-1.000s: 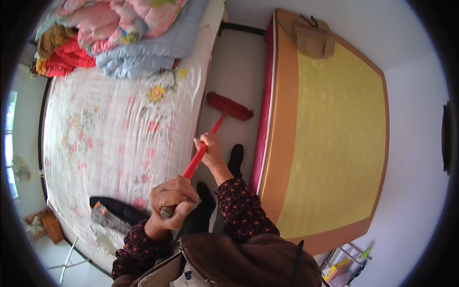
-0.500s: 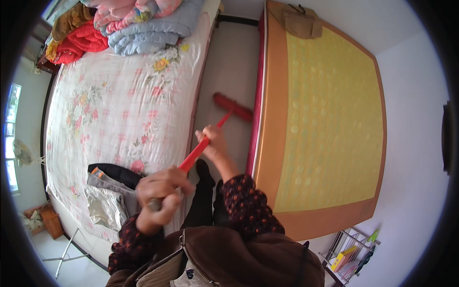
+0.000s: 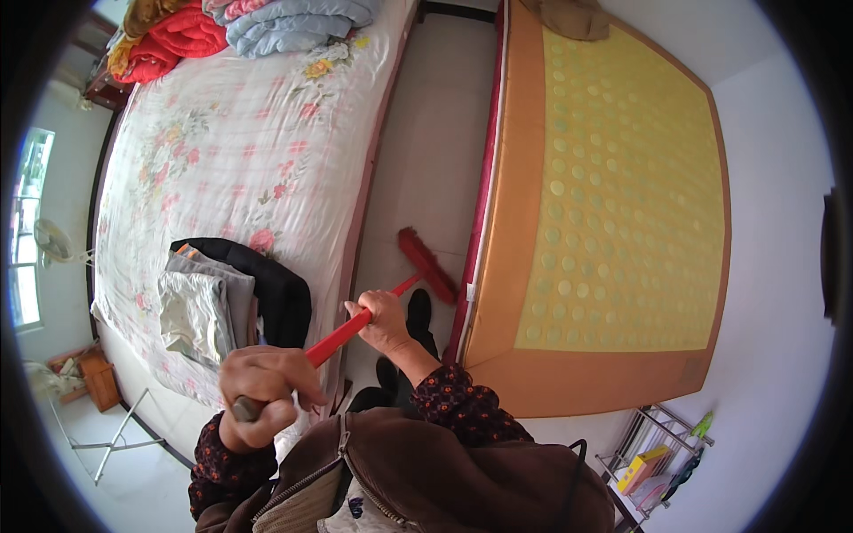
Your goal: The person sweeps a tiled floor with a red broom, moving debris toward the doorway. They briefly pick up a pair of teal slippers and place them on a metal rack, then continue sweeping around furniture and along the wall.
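A red broom (image 3: 338,338) runs slantwise in front of me, gripped in both fists. My left hand (image 3: 264,391) wraps round the top end of the handle, whose dark tip pokes out below the fingers. Farther down the stick, my right hand (image 3: 384,322) is closed on it. The red bristle head (image 3: 428,266) lies on the pale tiled floor (image 3: 426,142) in the aisle between two beds, close to the right bed's edge and just beyond my shoe (image 3: 419,308).
On the left, a bed with a flowered sheet (image 3: 231,160) bears folded clothes (image 3: 204,306) and quilts (image 3: 293,25). The right bed has a yellow mat (image 3: 622,204) and a brown bag (image 3: 569,18). A metal rack (image 3: 653,453) stands at lower right, a fan (image 3: 53,240) at far left.
The broom head has come nearer to me along the aisle and turned steeper. Both hands have shifted left, the left one lower. One foot has stepped forward, and the whole view has moved.
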Demonstrator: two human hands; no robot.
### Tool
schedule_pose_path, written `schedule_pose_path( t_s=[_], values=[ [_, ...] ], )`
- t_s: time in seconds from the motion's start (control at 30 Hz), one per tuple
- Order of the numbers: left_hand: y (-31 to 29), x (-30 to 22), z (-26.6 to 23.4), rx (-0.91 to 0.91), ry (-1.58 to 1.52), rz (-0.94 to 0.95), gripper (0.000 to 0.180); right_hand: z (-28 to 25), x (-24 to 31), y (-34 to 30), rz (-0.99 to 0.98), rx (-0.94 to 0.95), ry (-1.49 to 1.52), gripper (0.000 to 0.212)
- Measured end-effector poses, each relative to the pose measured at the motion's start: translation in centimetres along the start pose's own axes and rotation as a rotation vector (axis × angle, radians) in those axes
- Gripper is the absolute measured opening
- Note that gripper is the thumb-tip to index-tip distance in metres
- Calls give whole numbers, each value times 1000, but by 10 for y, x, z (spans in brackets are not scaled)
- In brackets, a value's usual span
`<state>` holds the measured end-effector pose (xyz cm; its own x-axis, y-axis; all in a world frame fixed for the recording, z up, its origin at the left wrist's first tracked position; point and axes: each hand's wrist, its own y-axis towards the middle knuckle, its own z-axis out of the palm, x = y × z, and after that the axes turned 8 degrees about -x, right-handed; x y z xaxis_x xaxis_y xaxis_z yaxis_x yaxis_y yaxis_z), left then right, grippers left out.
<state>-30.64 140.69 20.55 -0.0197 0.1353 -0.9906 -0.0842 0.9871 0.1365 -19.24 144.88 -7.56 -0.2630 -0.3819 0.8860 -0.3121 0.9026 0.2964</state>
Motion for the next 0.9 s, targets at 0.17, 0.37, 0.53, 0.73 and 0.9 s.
schedule_pose_path(
  t_s=[0.17, 0.37, 0.53, 0.73, 0.9],
  values=[
    [-60, 12, 0, -171, 8, 211, 41, 4, 13, -1, -107, -82, -50, 33],
    [-168, 86, 16, -301, 232, 207, 29, 58, -33, -63, -129, -109, -46, 29],
    [-272, 32, 3, -281, 323, 46, 21, 81, 35, -199, -2, 12, -11, 28],
    [-326, -36, -3, -303, 104, 109, 38, 46, 122, -260, -73, 285, -1, 30],
    [-334, -32, 8, -352, 152, 184, 32, 40, 112, -243, -133, 161, -76, 32]
  ],
)
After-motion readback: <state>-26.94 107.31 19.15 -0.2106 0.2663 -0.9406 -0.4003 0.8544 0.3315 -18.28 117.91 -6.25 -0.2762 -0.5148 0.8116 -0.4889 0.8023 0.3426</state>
